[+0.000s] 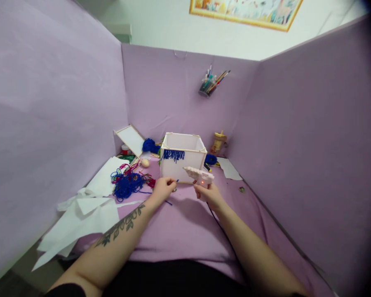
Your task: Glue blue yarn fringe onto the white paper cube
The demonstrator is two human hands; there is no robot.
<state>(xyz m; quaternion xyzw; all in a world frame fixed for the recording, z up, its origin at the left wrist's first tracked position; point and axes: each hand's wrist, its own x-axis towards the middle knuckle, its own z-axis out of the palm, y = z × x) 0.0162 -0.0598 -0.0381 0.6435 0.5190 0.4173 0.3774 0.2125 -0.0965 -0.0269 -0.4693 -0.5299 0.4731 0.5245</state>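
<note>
While the purple-covered table carries a white box with blue yarn fringe on its front face, right hand is wrapped around a white glue gun, nozzle toward the box. Left hand, just before the box, pinches a short blue yarn strand between fingertips.

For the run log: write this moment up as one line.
left hand: pinching blue yarn strand | right hand: holding glue gun, nozzle toward strand | white box: blue fringe on front

Lilac partition walls enclose the table; framed picture above.
</note>
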